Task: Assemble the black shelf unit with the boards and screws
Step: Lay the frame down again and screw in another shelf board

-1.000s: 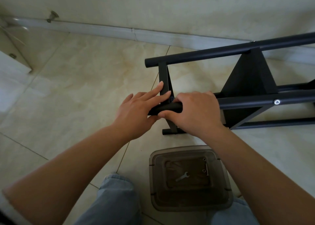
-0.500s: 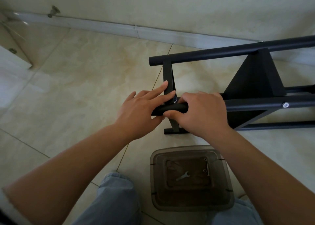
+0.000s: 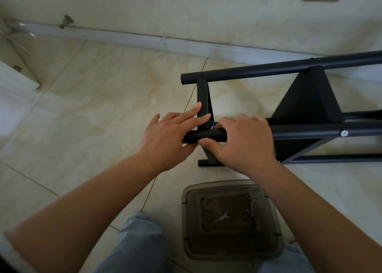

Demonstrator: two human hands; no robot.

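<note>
The black shelf unit (image 3: 310, 105) lies on its side on the tiled floor, its tubes running off to the right. My left hand (image 3: 165, 134) holds the left end of the near black tube (image 3: 208, 135), thumb under it, index and middle fingers straight against the end board (image 3: 202, 99). My right hand (image 3: 246, 140) grips the same tube just to the right, its curled fingertips at a silver screw (image 3: 211, 126) where board and tube meet. Another screw head (image 3: 344, 133) shows farther along the tube.
A smoky plastic box (image 3: 231, 252) stands on the floor between my knees, with a small wrench (image 3: 222, 217) and a few small parts inside. The wall and baseboard (image 3: 165, 43) run behind the shelf. A door stop (image 3: 66, 21) sticks out at far left.
Both hands stay on the near tube at the same joint. The view has shifted slightly, so the shelf sits a little lower and to the right.
</note>
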